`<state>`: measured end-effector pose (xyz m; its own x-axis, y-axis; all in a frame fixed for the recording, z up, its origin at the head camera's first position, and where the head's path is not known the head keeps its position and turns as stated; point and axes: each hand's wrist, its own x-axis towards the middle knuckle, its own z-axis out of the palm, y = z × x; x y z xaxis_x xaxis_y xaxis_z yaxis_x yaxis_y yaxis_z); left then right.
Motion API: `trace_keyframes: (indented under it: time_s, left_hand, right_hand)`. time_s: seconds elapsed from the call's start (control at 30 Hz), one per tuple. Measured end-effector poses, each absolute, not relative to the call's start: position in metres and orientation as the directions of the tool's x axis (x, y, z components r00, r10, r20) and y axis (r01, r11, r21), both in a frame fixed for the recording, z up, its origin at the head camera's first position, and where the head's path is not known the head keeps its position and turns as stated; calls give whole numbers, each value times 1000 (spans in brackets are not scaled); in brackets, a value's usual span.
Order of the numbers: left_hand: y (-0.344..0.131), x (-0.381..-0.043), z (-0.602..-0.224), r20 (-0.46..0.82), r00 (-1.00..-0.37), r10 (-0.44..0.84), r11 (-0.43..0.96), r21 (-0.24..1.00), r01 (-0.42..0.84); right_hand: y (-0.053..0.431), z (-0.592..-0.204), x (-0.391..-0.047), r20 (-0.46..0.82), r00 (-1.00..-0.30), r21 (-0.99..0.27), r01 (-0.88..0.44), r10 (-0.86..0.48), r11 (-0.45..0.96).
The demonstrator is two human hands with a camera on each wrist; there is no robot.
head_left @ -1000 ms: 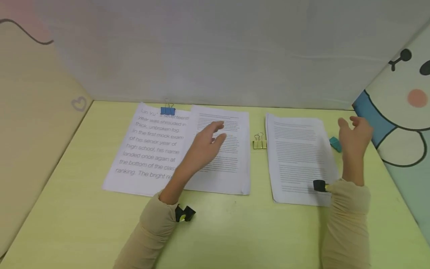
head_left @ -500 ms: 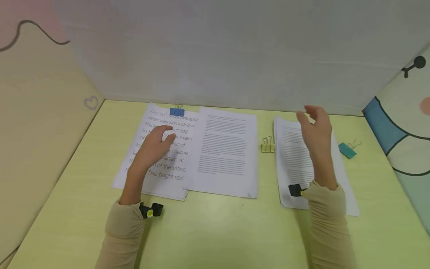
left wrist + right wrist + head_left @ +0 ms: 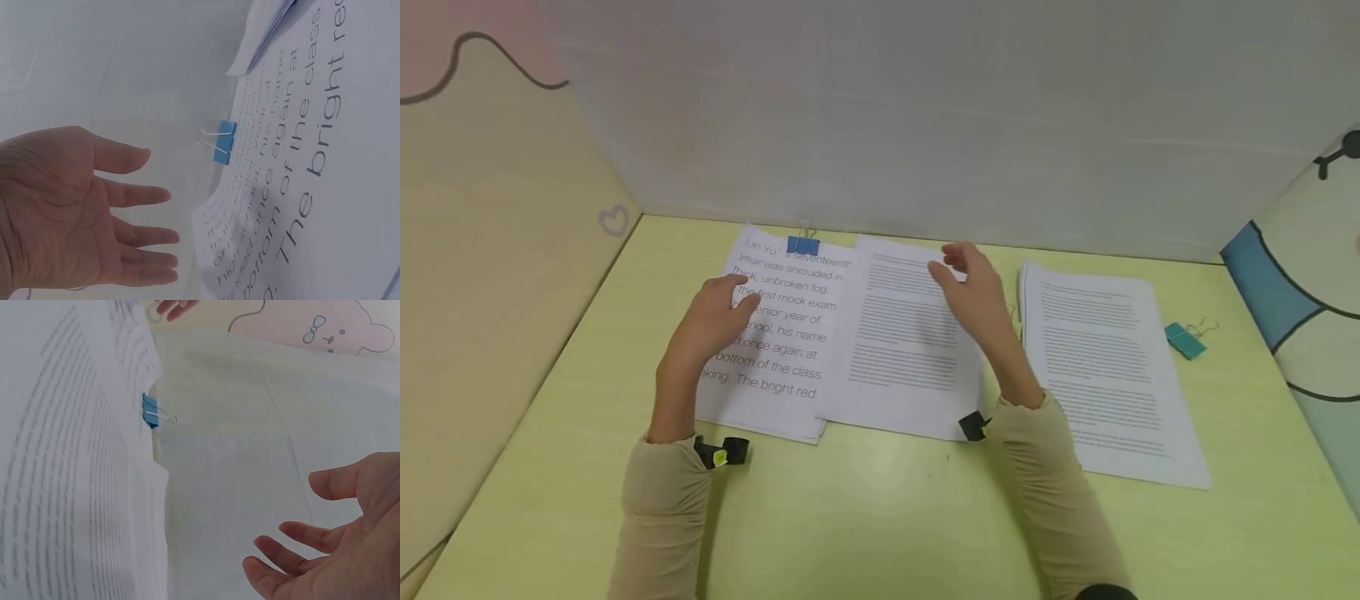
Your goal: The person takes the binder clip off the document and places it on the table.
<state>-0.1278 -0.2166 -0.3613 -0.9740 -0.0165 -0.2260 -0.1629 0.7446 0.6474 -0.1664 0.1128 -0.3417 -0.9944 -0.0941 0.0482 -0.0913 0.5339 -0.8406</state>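
Observation:
My left hand [image 3: 711,321] is over the left edge of the large-print paper stack [image 3: 775,375], fingers relaxed and holding nothing. A blue binder clip [image 3: 803,245] sits at the top edge of that stack; the left wrist view shows the clip [image 3: 225,142] past my spread fingers. My right hand [image 3: 973,292], thumb apart from the fingers and nothing in it, is above the small-print middle stack [image 3: 895,404], which overlaps the large-print stack's right side. In the right wrist view, the blue clip [image 3: 150,410] grips the far sheets, and my right hand [image 3: 331,537] is apart from the paper.
A third paper stack [image 3: 1101,333] lies on the right of the yellow-green table [image 3: 880,517]. Beside it is a teal binder clip [image 3: 1185,341]. My right forearm mostly hides a yellow clip [image 3: 1017,321]. A pale wall [image 3: 925,125] stands behind the table.
Both hands have moved left: the left from the middle stack to the large-print stack, the right from beside the teal clip, across the right stack, to the middle one. The view has shifted slightly.

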Motion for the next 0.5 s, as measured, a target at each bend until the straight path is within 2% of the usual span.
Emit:
trace_keyframes:
  time_s: [0.27, 0.5]
  left_hand:
    - [-227, -130, -372, -250, -960, -123, 742, 619, -256]
    - [-234, -131, -382, -305, -942, -139, 740, 600, -304]
  right_hand:
    - [46, -358, -157, -30, -958, -821, -139, -284, 553]
    - [10, -378, -147, -139, -914, -818, -111, -382, 564]
